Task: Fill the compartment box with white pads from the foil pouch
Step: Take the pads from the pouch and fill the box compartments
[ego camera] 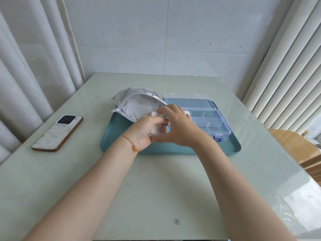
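Note:
A silver foil pouch [133, 100] lies open on the left of a teal tray [119, 136], with white pads visible inside its mouth. A clear plastic compartment box [215, 122] with its lid folded back sits on the tray's right side. My left hand [144, 132] holds a small stack of white pads [156, 128] just in front of the pouch. My right hand [178, 126] meets it from the right, fingertips pinching the top of the same stack. The right hand hides the box's left compartments, where a bit of white shows.
A phone [58, 133] lies face down on the pale green table [165, 188] left of the tray. Curtains hang on both sides, a wall stands behind, and a wooden chair back [291, 145] is at the right edge.

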Tool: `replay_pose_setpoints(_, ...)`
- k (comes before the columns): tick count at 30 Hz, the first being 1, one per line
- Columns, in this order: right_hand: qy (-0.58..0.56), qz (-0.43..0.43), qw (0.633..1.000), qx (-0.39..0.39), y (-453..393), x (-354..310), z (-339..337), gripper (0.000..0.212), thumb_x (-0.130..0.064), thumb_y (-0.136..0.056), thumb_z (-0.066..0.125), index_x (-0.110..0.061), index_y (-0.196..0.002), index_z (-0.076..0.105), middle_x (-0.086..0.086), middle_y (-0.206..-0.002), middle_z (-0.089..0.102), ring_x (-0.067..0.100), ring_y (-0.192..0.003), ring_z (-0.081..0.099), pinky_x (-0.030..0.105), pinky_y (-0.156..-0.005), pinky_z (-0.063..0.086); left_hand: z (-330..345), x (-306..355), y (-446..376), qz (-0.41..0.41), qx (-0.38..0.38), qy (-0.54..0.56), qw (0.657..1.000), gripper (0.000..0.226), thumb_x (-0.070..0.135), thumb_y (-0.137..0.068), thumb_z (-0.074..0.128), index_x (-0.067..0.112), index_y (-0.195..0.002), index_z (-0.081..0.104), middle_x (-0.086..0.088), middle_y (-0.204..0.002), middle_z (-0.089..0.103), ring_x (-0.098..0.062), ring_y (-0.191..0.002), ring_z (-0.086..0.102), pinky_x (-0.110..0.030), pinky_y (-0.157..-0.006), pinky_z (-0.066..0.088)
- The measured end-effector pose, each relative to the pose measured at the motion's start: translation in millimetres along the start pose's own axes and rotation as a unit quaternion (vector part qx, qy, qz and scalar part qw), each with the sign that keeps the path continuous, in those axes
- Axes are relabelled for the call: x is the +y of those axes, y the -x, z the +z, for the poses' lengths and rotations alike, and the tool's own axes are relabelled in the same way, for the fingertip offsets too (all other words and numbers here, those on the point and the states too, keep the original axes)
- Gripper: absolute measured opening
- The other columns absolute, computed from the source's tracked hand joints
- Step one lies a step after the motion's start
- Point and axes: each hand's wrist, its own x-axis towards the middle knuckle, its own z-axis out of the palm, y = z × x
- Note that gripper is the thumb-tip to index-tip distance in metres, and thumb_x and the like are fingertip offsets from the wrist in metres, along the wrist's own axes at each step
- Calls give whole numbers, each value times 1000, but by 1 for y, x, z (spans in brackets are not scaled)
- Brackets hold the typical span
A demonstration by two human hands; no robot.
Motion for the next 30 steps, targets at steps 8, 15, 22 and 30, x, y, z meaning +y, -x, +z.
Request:
replay_pose_setpoints(8, -228, 45, 972, 26, -2, 9, -19, 54, -64, -72, 68, -30, -114, 63, -11, -120, 61, 5, -119, 50, 24, -98, 40, 0, -2, 2, 7, 39, -107, 993, 61, 11, -74, 71, 27, -129, 49, -7, -89, 59, -15, -58, 56, -27, -48, 49)
replay_pose_setpoints(15, -277, 99, 955, 45, -5, 7, -11, 19, -33, -85, 71, -27, -102, 64, -8, -119, 57, 4, -116, 51, 23, -91, 43, 12, -6, -5, 81, 25, -240, 967, 59, 3, -84, 64, 28, -134, 45, 4, -81, 57, -12, -60, 50, -25, -48, 38)
replay_pose_setpoints(22, -306, 76, 948, 33, -4, 11, -25, 30, -41, -87, 70, -27, -113, 61, -7, -123, 58, 3, -115, 51, 15, -85, 40, 12, 2, -7, 57, 10, -109, 992, 62, 16, -70, 72, 21, -128, 52, -3, -75, 57, -13, -53, 48, -23, -45, 38)
replay_pose_setpoints(30, -43, -34, 998, 33, -9, 2, -18, 100, -37, -69, 84, -29, -150, 25, -11, -138, 47, 15, -124, 43, 43, -102, 36, 19, 23, -14, 35, -14, -81, 996, 17, -3, -92, 49, 9, -104, 52, -4, -73, 48, -14, -60, 46, -20, -48, 41)
